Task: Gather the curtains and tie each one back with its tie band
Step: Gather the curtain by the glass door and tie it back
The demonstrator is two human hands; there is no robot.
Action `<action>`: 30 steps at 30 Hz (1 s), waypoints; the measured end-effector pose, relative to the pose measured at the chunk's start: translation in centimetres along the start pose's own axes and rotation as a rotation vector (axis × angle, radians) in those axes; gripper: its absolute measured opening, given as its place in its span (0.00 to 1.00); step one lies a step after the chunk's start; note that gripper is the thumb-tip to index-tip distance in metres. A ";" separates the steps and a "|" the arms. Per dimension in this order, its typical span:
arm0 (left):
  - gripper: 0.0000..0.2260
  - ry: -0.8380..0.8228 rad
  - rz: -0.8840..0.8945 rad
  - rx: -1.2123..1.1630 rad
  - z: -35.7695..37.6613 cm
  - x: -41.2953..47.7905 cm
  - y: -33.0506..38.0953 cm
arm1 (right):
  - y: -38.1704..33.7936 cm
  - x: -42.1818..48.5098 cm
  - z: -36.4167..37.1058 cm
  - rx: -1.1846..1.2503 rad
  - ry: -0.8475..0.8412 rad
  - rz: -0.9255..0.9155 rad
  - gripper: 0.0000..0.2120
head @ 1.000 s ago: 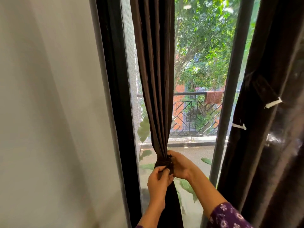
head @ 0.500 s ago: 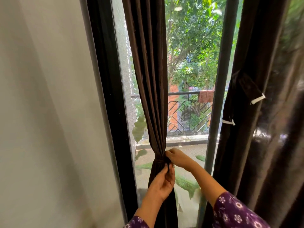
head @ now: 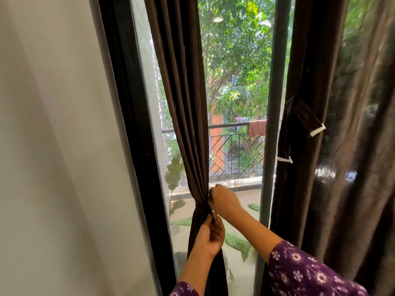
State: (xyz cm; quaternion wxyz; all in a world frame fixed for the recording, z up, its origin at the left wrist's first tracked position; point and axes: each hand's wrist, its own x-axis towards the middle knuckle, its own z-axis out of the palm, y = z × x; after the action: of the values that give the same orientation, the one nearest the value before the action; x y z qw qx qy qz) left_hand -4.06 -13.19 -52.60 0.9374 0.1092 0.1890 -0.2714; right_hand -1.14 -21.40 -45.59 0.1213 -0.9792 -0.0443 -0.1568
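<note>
Against the window frame, both hands pinch the gathered curtain.

The left curtain is dark brown and hangs in narrow folds in front of the window glass. It is gathered tight at one low place, where its tie band, also dark brown, goes around it. The right curtain is dark brown too and hangs loose; its tie band, with white ends, hangs open on it.
</note>
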 end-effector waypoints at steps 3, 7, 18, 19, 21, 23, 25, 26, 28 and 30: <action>0.13 0.000 -0.009 -0.044 0.2 0.7 -0.1 | 0.6 0.6 1.0 0.460 -0.028 0.225 0.18; 0.15 0.013 -0.027 0.025 0.5 1.0 -0.3 | 1.2 0.9 1.8 1.135 -0.089 0.602 0.14; 0.09 0.128 0.139 0.207 0.6 1.3 -0.9 | 2.7 2.8 0.9 1.416 0.017 0.771 0.10; 0.09 0.141 0.138 0.218 0.6 1.3 -0.9 | 2.7 2.7 0.7 1.434 0.035 0.770 0.10; 0.09 0.161 0.141 0.304 0.6 1.0 -1.2 | 2.9 2.1 0.5 1.470 0.059 0.747 0.10; 0.12 0.247 0.275 0.643 -0.7 1.0 -1.2 | 3.3 1.3 0.4 1.499 0.064 0.727 0.10; 0.15 0.418 0.607 1.095 -2.6 1.5 -0.4 | 3.8 0.4 0.4 1.555 0.051 0.725 0.11; 0.13 0.438 0.769 1.229 -3.3 1.6 0.4 | 4.1 -0.1 0.6 1.594 0.019 0.730 0.11; 0.13 0.324 0.929 1.354 -3.6 2.0 2.4 | 4.4 -1.0 1.6 1.669 -0.096 0.754 0.14; 0.24 0.140 0.920 1.498 -3.0 2.7 3.9 | 4.3 -1.7 2.9 1.695 -0.214 0.790 0.17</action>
State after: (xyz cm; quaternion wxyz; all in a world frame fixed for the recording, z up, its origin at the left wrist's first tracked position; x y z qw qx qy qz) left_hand -0.68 -10.26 -56.00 0.6222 0.7767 -0.0443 0.0874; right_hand -1.32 -24.86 -49.79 0.8332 -0.5177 0.1807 0.0713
